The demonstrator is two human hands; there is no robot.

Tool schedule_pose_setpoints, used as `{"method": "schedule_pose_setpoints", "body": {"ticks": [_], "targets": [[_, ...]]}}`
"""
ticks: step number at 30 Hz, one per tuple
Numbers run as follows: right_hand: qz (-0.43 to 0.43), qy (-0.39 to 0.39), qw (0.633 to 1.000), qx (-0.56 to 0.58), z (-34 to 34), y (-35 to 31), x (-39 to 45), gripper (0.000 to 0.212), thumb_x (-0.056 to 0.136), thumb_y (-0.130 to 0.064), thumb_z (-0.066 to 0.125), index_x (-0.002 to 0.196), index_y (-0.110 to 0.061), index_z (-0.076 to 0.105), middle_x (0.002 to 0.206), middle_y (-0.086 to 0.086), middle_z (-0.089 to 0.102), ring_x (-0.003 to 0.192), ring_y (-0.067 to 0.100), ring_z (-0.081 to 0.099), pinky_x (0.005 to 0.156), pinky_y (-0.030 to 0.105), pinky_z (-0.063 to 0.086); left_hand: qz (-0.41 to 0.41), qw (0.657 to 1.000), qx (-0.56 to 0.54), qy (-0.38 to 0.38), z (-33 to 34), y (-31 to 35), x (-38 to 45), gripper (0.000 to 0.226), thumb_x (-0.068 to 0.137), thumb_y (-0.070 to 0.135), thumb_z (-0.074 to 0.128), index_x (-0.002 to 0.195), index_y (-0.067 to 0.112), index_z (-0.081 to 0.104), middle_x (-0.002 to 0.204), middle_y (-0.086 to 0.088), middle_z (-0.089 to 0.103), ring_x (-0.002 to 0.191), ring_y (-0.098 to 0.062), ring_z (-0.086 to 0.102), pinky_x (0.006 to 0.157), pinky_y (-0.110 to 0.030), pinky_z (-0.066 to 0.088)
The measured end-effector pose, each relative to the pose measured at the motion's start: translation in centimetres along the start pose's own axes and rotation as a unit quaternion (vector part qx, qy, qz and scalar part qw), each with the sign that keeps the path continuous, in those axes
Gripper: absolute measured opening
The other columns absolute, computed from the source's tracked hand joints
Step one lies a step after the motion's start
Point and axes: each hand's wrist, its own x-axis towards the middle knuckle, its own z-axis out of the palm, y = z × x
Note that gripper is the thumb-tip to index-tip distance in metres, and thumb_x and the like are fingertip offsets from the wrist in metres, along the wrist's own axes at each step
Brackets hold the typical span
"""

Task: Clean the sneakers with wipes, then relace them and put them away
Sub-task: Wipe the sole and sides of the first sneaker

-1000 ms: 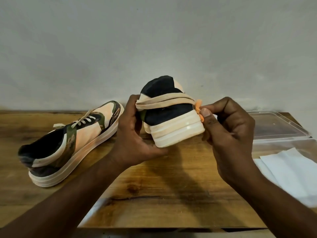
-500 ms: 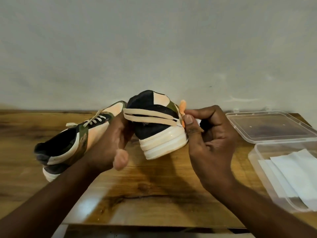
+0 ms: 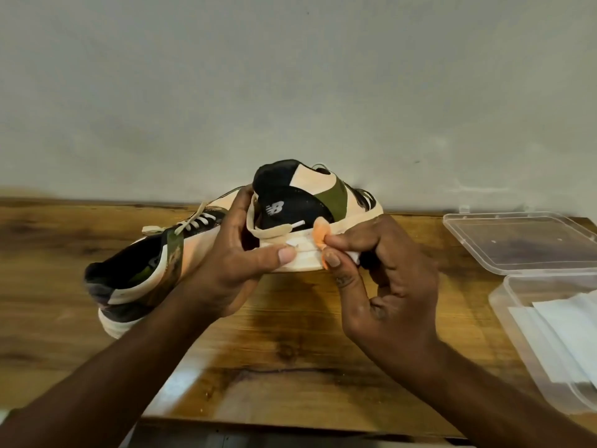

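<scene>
Orange, wadded and small, the wipe (image 3: 319,236) was pinched between thumb and forefinger of the right hand (image 3: 387,279) against the cream rubber midsole of the black, peach and olive sneaker (image 3: 300,202). The left hand (image 3: 235,253) gripped that sneaker's heel, thumb pressed along the sole, holding it above the brown wooden table (image 3: 290,334). At 9 o'clock from the hands lay the 2nd matching sneaker (image 3: 145,270), laced. At 3 o'clock sat the clear plastic lid (image 3: 523,240); at 4 o'clock, the clear plastic box (image 3: 517,318) holding white wipes (image 3: 565,334).
</scene>
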Motion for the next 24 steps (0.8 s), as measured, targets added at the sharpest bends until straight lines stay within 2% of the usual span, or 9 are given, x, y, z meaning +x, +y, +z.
{"method": "schedule_pose_setpoints", "body": {"ticks": [4, 9, 11, 12, 14, 16, 20, 22, 24], "targets": [[-0.023, -0.006, 0.999, -0.029, 0.2, 0.1, 0.1, 0.012, 0.095, -0.004, 0.074, 0.103, 0.004, 0.073, 0.099, 0.01, 0.071, 0.094, 0.019, 0.066, 0.071, 0.035, 0.057, 0.007, 0.999, 0.037, 0.01, -0.6, 1.3, 0.4, 0.098, 0.059, 0.016, 0.083, 0.149, 0.024, 0.045, 0.139, -0.014, 0.063, 0.123, -0.033, 0.064, 0.096, -0.043, 0.057], [-0.012, -0.011, 0.999, -0.05, 0.2, 0.7, 0.4, 0.014, 0.095, -0.008, 0.077, 0.107, 0.0, 0.076, 0.103, 0.007, 0.073, 0.097, 0.013, 0.068, 0.079, 0.024, 0.057, -0.006, 0.994, 0.075, 0.075, -1.8, 1.8, 0.2, 0.106, 0.046, 0.025, 0.086, 0.146, 0.021, 0.053, 0.121, -0.002, 0.076, 0.113, -0.024, 0.072, 0.082, -0.031, 0.06], [0.063, -0.002, 0.997, -0.055, 0.0, 2.1, 0.5, 0.014, 0.097, -0.017, 0.074, 0.107, -0.008, 0.076, 0.1, 0.0, 0.073, 0.093, 0.011, 0.069, 0.076, 0.027, 0.059, 0.0, 0.992, 0.064, 0.105, -2.0, 1.4, 0.1, 0.101, 0.045, 0.024, 0.085, 0.141, 0.017, 0.056, 0.11, 0.0, 0.079, 0.105, -0.02, 0.074, 0.078, -0.027, 0.061], [0.119, 0.005, 0.992, -0.047, -0.2, 2.8, 0.6, 0.012, 0.097, -0.02, 0.073, 0.107, -0.012, 0.076, 0.096, -0.004, 0.074, 0.089, 0.012, 0.07, 0.074, 0.033, 0.061, 0.004, 0.992, 0.059, 0.109, -2.0, 1.2, 0.0, 0.099, 0.046, 0.024, 0.084, 0.14, 0.015, 0.056, 0.108, -0.001, 0.079, 0.103, -0.02, 0.075, 0.078, -0.028, 0.062], [0.21, 0.019, 0.977, 0.002, -0.4, 4.2, 0.8, 0.006, 0.098, -0.019, 0.073, 0.103, -0.016, 0.075, 0.085, -0.005, 0.074, 0.077, 0.017, 0.071, 0.068, 0.046, 0.061, 0.016, 0.992, 0.047, 0.113, -1.9, 1.0, -0.1, 0.1, 0.045, 0.025, 0.088, 0.139, 0.01, 0.058, 0.109, -0.005, 0.079, 0.104, -0.023, 0.074, 0.083, -0.032, 0.063], [0.238, 0.035, 0.97, 0.03, -0.3, 4.6, 1.0, 0.003, 0.098, -0.015, 0.074, 0.1, -0.016, 0.075, 0.08, -0.003, 0.074, 0.072, 0.019, 0.071, 0.067, 0.05, 0.061, 0.027, 0.992, 0.04, 0.117, -1.7, 0.8, -0.2, 0.094, 0.048, 0.027, 0.087, 0.136, 0.008, 0.06, 0.113, -0.008, 0.077, 0.108, -0.027, 0.072, 0.091, -0.037, 0.062], [0.219, 0.056, 0.973, 0.041, 0.9, 2.7, 0.9, 0.005, 0.098, -0.016, 0.073, 0.102, -0.013, 0.075, 0.092, -0.006, 0.074, 0.085, 0.018, 0.073, 0.069, 0.037, 0.063, 0.027, 0.992, 0.09, 0.088, -1.3, 0.7, -0.6, 0.067, 0.059, 0.03, 0.077, 0.124, 0.022, 0.067, 0.116, 0.001, 0.078, 0.113, -0.02, 0.071, 0.088, -0.029, 0.059], [0.182, 0.059, 0.981, 0.039, 1.3, 1.9, 1.1, 0.006, 0.099, -0.013, 0.073, 0.103, -0.01, 0.075, 0.096, -0.006, 0.074, 0.09, 0.017, 0.071, 0.071, 0.029, 0.06, 0.03, 0.99, 0.118, 0.069, -1.1, 1.0, -0.9, 0.068, 0.06, 0.032, 0.081, 0.126, 0.021, 0.066, 0.12, 0.004, 0.077, 0.114, -0.017, 0.071, 0.086, -0.024, 0.058], [0.142, 0.051, 0.988, 0.032, 1.5, 1.3, 1.4, 0.007, 0.099, -0.011, 0.072, 0.104, -0.007, 0.075, 0.096, -0.003, 0.073, 0.091, 0.017, 0.071, 0.071, 0.029, 0.058, 0.034, 0.988, 0.147, 0.041, -0.6, 1.1, -1.2, 0.071, 0.064, 0.029, 0.086, 0.131, 0.017, 0.063, 0.125, 0.0, 0.075, 0.116, -0.021, 0.072, 0.088, -0.026, 0.059]]}}
